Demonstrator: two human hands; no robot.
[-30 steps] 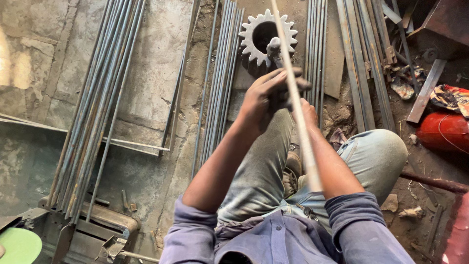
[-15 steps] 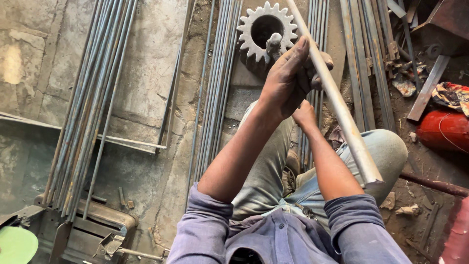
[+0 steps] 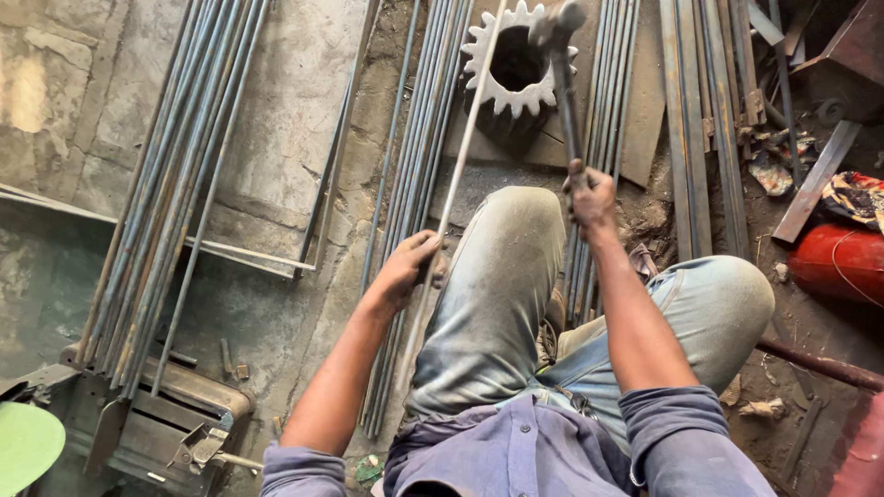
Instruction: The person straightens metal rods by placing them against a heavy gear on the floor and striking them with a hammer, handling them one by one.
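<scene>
My left hand [image 3: 410, 270] grips a thin steel rod [image 3: 460, 156] that runs from beside my left knee up to the toothed gear [image 3: 516, 64] on the floor ahead. My right hand [image 3: 591, 196] is closed round the handle of a hammer [image 3: 560, 83], whose head is up near the gear's right rim. The gear is a large pale metal ring with teeth all round and a dark hole in the middle. I sit with both knees, in dusty jeans, below the hands.
Bundles of long steel rods [image 3: 166, 184] lie on the concrete floor at left and centre, flat bars [image 3: 686, 120] at right. A red cylinder [image 3: 843, 262] and scrap lie far right. A metal machine frame [image 3: 157, 428] stands lower left.
Both hands were together on the rod near the gear. Now the left hand has slid down the rod to my knee, and the right hand holds a hammer up by the gear.
</scene>
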